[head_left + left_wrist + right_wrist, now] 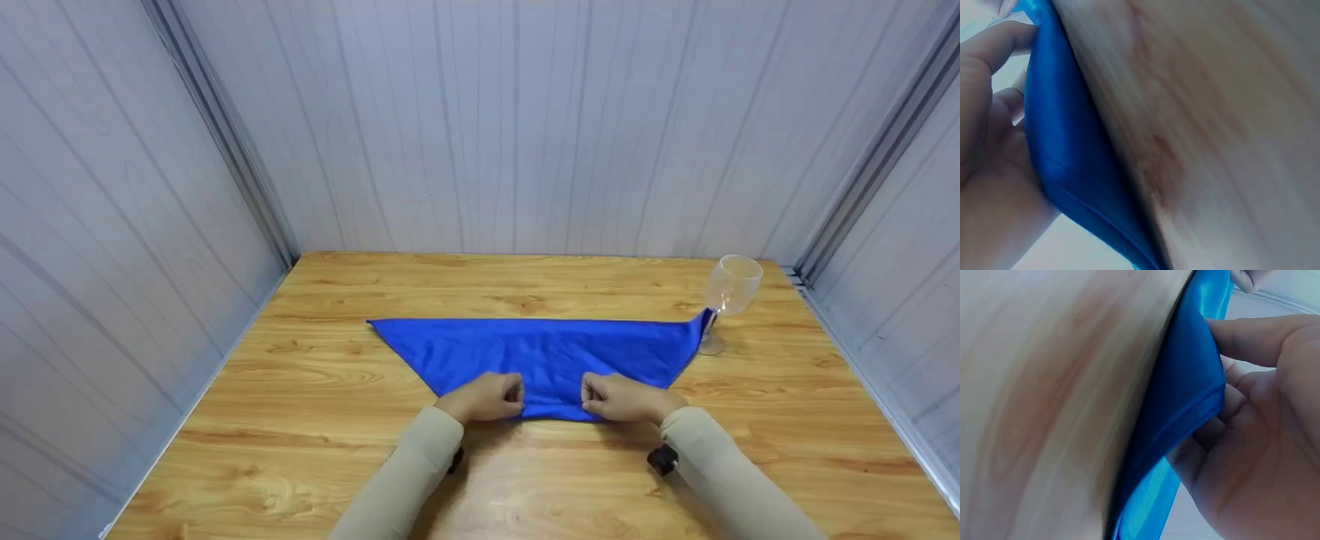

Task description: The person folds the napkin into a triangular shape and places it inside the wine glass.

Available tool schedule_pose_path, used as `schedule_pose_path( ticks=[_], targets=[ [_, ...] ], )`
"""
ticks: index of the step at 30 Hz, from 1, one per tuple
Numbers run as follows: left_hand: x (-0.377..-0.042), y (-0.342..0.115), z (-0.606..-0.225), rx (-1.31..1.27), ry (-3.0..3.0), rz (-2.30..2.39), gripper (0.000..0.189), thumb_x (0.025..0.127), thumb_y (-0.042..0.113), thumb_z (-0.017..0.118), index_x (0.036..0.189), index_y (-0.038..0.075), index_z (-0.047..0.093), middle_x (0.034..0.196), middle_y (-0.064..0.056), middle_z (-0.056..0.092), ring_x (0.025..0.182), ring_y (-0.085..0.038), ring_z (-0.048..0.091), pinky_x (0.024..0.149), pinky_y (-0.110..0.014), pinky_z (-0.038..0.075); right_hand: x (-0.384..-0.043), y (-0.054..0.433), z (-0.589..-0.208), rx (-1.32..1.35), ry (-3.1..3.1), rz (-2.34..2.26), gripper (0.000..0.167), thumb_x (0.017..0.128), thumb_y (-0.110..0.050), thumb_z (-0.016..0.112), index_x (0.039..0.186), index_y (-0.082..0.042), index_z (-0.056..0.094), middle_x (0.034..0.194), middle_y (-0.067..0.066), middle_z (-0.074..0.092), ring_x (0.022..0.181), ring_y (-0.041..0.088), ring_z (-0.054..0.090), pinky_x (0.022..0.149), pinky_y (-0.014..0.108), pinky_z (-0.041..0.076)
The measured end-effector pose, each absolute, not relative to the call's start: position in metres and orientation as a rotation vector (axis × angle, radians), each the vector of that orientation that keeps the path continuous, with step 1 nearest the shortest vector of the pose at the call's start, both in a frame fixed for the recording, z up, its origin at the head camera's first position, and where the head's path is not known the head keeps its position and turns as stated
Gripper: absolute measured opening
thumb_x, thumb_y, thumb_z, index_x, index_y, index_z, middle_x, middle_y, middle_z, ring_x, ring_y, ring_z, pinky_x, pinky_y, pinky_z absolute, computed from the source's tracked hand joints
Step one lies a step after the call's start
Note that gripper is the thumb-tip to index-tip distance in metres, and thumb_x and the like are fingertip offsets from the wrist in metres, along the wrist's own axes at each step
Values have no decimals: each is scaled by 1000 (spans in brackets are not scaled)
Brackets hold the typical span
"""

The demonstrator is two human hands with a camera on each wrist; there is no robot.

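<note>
A shiny blue cloth point(525, 352) lies on the wooden table, its long straight edge at the back and its sides narrowing toward me. My left hand point(484, 397) pinches the near edge between thumb and curled fingers. A short way to its right, my right hand point(626, 397) pinches the same edge. Between the hands a narrow strip of cloth is turned over. In the left wrist view the cloth edge point(1067, 129) rises from the table against the fingers; the right wrist view shows a hemmed flap point(1185, 382) at the thumb tip.
A clear stemmed glass point(733, 285) stands at the back right of the table point(315, 420). The cloth's right corner point(705, 319) is lifted against its stem. Pale panel walls point(480, 127) enclose the table at the back and both sides.
</note>
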State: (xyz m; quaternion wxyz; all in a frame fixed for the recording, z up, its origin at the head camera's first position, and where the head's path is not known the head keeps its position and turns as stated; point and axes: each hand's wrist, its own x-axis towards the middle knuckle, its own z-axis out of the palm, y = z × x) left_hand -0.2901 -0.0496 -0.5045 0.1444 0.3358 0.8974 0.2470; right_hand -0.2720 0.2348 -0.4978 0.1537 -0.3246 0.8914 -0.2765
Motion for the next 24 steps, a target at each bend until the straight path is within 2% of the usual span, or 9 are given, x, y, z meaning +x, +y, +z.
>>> schedule_pose_path(
  ticks=[9,18,24],
  targets=[
    [-290,-51,-505,951,2559,732,13,95,12,64,88,17,55,77,9,50,74,-8,48,69,-25,41,-275,229,-497,-926,2578,-706,9,99,-8,59,91,-11,58,85,-7,58,74,7,48,68,27,43],
    [-290,-51,-505,909,2556,714,13,95,15,66,88,19,56,79,9,52,76,-8,49,70,-26,42,-278,231,-499,-1029,2646,-687,13,94,-10,69,83,-10,62,80,-5,53,76,9,47,70,30,44],
    [-293,-51,-504,932,2571,699,13,95,16,67,87,18,57,79,9,53,76,-9,50,71,-26,43,-281,234,-500,-885,2560,-753,11,97,-14,66,88,-11,62,83,-7,57,77,9,50,70,29,45]
  ],
)
